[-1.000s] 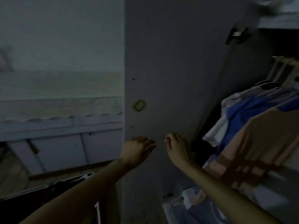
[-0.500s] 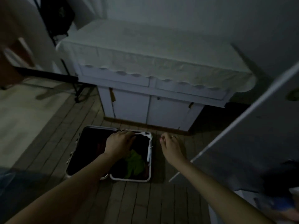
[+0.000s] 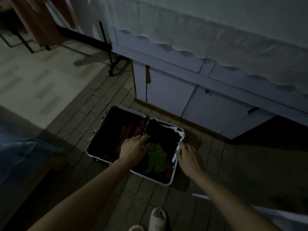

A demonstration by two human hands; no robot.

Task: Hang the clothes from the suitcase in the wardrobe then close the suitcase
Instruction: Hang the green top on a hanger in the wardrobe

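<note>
An open white-rimmed suitcase (image 3: 155, 180) lies flat on the wooden floor in dim light. Its left half looks dark with reddish lining. Its right half holds a black garment (image 3: 162, 133), a green garment (image 3: 157, 158) and some white cloth (image 3: 180, 133) at the right rim. My left hand (image 3: 134, 148) reaches out over the middle of the case, fingers extended above the black garment near the hinge. My right hand (image 3: 187, 155) hovers over the case's right rim with fingers relaxed. Neither hand holds anything. The wardrobe is out of view apart from a pale door edge (image 3: 266, 210).
A white cabinet (image 3: 175, 95) under a pale scalloped cloth (image 3: 216, 34) stands just behind the suitcase. A black metal stand (image 3: 109, 47) sits at the upper left. My sandalled feet (image 3: 157, 218) are at the bottom. Blue fabric (image 3: 21, 152) lies at the left.
My view swung from the wardrobe door down to the suitcase, then came closer. Both hands now reach lower over the case's right half.
</note>
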